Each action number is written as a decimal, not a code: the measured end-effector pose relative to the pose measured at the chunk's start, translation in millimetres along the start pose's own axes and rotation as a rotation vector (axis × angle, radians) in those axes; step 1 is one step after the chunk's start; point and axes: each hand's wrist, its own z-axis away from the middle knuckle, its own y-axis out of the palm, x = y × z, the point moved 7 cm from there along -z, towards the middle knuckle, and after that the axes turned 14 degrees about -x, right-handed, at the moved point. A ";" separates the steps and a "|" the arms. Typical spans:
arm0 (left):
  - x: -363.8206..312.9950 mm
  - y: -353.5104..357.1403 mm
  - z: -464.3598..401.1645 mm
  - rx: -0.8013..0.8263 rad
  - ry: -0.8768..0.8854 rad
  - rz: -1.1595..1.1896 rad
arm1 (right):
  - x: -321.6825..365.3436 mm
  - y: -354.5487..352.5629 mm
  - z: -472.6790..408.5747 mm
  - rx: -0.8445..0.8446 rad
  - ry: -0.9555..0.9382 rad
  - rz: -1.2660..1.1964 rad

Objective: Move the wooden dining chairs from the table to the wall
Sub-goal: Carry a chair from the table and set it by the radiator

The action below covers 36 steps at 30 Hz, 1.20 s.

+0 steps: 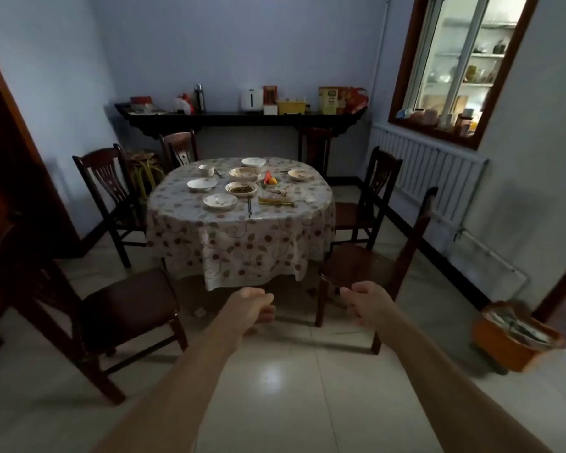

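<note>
A dim dining room seen from head height, looking forward and down. In the middle stands a round table point(242, 237) under a flower-patterned cloth, carrying used bowls and plates point(220, 201) and chopsticks. Wooden dining chairs ring it: one at near left point(121, 308) with its seat turned toward the viewer, one at near right point(370, 266) standing a little out from the table, one at mid left point(111, 191), one at mid right point(370, 197), and two more at the far side, partly hidden. Behind them a long dark sideboard point(242, 118) runs along the back wall, crowded with boxes and bottles. A radiator sits under a window on the right wall, with an orange bin point(517, 338) near it on the tiled floor. Both bare arms reach forward over the floor: the left hand point(252, 308) and the right hand point(366, 304) are loosely curled, holding nothing and touching no chair.
</note>
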 end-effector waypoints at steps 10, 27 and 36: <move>-49.4 103.3 -62.6 0.103 0.036 -0.077 | -9.7 -23.6 -111.8 -0.088 0.038 -0.013; -151.8 312.0 -264.6 0.187 0.124 -0.260 | -6.9 -131.3 -383.7 -0.308 0.039 0.048; -219.6 449.3 -396.7 0.433 0.368 -0.407 | 1.9 -153.6 -532.3 -0.450 0.101 0.220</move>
